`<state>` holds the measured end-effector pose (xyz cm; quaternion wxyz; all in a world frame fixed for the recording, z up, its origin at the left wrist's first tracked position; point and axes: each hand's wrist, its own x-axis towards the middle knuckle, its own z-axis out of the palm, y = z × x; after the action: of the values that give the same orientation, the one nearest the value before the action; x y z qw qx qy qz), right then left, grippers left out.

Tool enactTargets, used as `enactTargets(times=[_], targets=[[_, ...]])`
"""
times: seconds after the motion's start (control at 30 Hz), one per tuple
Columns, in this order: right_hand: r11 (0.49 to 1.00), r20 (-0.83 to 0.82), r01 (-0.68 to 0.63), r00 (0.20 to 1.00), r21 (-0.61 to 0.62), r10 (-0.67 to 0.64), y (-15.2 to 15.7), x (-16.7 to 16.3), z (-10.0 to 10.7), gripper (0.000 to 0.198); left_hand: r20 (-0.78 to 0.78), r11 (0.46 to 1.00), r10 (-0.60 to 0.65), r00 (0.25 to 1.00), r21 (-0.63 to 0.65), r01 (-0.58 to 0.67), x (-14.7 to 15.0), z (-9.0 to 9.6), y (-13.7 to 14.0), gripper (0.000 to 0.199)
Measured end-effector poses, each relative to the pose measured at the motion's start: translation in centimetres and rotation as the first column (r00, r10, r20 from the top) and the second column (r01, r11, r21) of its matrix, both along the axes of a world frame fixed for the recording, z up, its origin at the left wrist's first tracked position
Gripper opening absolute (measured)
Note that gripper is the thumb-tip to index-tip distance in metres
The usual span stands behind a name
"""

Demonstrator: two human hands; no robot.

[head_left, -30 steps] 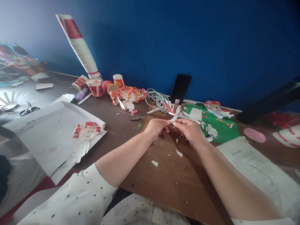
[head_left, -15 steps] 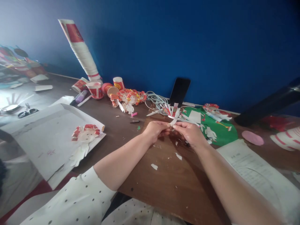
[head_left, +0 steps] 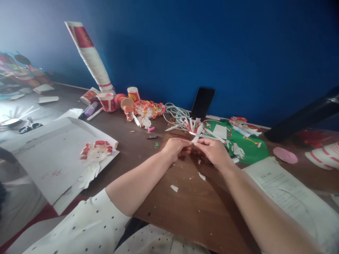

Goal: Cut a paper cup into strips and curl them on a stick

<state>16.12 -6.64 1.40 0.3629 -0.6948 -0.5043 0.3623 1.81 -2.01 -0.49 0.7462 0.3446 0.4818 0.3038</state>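
Note:
Between the fingertips of both hands is a small white paper strip (head_left: pixel 197 135), its upper end sticking up. My left hand (head_left: pixel 178 147) is closed in a pinch on its lower end. From the other side, my right hand (head_left: pixel 212 148) pinches the strip too, its fingertips almost touching the left ones. Just behind the hands stands a paper cup cut into red and white strips (head_left: pixel 194 126). White paper scraps (head_left: pixel 174 188) lie on the brown board (head_left: pixel 182 215) below my hands. What the curled lower fingers touch is hidden.
A phone (head_left: pixel 203 102) leans on the blue wall. Green paper (head_left: pixel 254 155) with cut-outs lies right; a printed sheet (head_left: pixel 286 197) is nearer. At left are a large envelope (head_left: pixel 53 148) with a paper doll (head_left: pixel 96 153), scissors (head_left: pixel 30 126), and a tall leaning cup stack (head_left: pixel 94 63).
The right hand has shifted very slightly to the left and down, and the strip stands a bit more upright. Both hands still pinch it, and the things around are unmoved.

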Motion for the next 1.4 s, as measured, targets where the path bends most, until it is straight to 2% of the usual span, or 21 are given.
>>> enactTargets(times=[0.37, 0.53, 0.83, 0.9, 0.93, 0.97, 1.0, 1.03, 1.07, 1.1, 1.13, 1.17, 1.2, 1.27, 1.33, 1.4], targets=[[0.995, -0.115, 0.002, 0.993, -0.100, -0.013, 0.1, 0.8, 0.1, 0.027, -0.016, 0.994, -0.063, 0.998, 0.084, 0.064, -0.4, 0.1, 0.1, 0.002], [0.993, -0.047, -0.029, 0.999, -0.116, 0.023, 0.0, 1.1, -0.1, 0.026, -0.079, 0.983, -0.079, 0.994, 0.157, 0.091, -0.4, -0.1, 0.2, 0.008], [0.995, 0.022, -0.068, 0.997, -0.068, 0.069, -0.3, 0.8, -0.1, 0.021, -0.144, 0.982, -0.109, 0.984, 0.141, 0.130, 0.0, 0.1, -0.1, 0.018], [0.994, -0.014, -0.069, 0.998, -0.088, 0.068, -0.2, 0.9, -0.1, 0.021, -0.202, 0.965, -0.138, 0.970, 0.195, 0.178, -0.2, 0.1, -0.1, 0.013], [0.993, -0.040, -0.065, 0.997, -0.100, 0.061, -0.1, 0.9, -0.1, 0.021, -0.260, 0.940, -0.133, 0.957, 0.272, 0.204, -0.4, 0.0, -0.1, 0.009], [0.992, -0.070, -0.057, 0.996, -0.111, 0.050, -0.1, 1.0, -0.1, 0.022, -0.333, 0.892, -0.103, 0.937, 0.387, 0.235, -0.5, 0.0, -0.2, 0.007], [0.992, -0.103, -0.045, 0.994, -0.116, 0.033, 0.0, 1.1, -0.2, 0.023, -0.407, 0.804, -0.039, 0.912, 0.530, 0.271, -0.7, 0.0, -0.2, 0.005], [0.993, -0.141, -0.030, 0.990, -0.118, 0.014, 0.1, 1.2, -0.3, 0.023, -0.468, 0.670, 0.045, 0.882, 0.670, 0.321, -0.9, 0.1, -0.3, 0.005], [0.993, -0.179, -0.013, 0.984, -0.118, -0.008, 0.2, 1.3, -0.4, 0.023, -0.505, 0.513, 0.122, 0.854, 0.769, 0.381, -1.1, 0.1, -0.3, 0.004], [0.993, -0.214, 0.001, 0.976, -0.119, -0.026, 0.3, 1.4, -0.5, 0.022, -0.529, 0.362, 0.180, 0.829, 0.819, 0.444, -1.3, 0.1, -0.3, 0.005], [0.993, -0.244, 0.011, 0.969, -0.119, -0.040, 0.3, 1.5, -0.6, 0.021, -0.548, 0.235, 0.218, 0.808, 0.833, 0.501, -1.4, 0.1, -0.3, 0.009], [0.993, -0.265, 0.017, 0.963, -0.118, -0.048, 0.3, 1.6, -0.7, 0.021, -0.566, 0.138, 0.239, 0.789, 0.824, 0.549, -1.4, 0.1, -0.3, 0.014], [0.993, -0.279, 0.022, 0.959, -0.120, -0.055, 0.4, 1.7, -0.8, 0.020, -0.583, 0.068, 0.253, 0.772, 0.807, 0.587, -1.5, 0.0, -0.2, 0.017], [0.992, -0.296, 0.027, 0.953, -0.121, -0.062, 0.4, 1.7, -0.9, 0.020, -0.609, -0.032, 0.274, 0.744, 0.768, 0.640, -1.5, -0.1, 0.0, 0.021], [0.992, -0.307, 0.028, 0.950, -0.121, -0.064, 0.3, 1.6, -0.9, 0.020, -0.624, -0.111, 0.284, 0.728, 0.733, 0.672, -1.6, -0.1, 0.3, 0.022], [0.993, -0.314, 0.021, 0.948, -0.118, -0.057, 0.3, 1.6, -0.9, 0.021, -0.634, -0.166, 0.294, 0.716, 0.703, 0.691, -1.6, 0.1, 0.4, 0.024]])
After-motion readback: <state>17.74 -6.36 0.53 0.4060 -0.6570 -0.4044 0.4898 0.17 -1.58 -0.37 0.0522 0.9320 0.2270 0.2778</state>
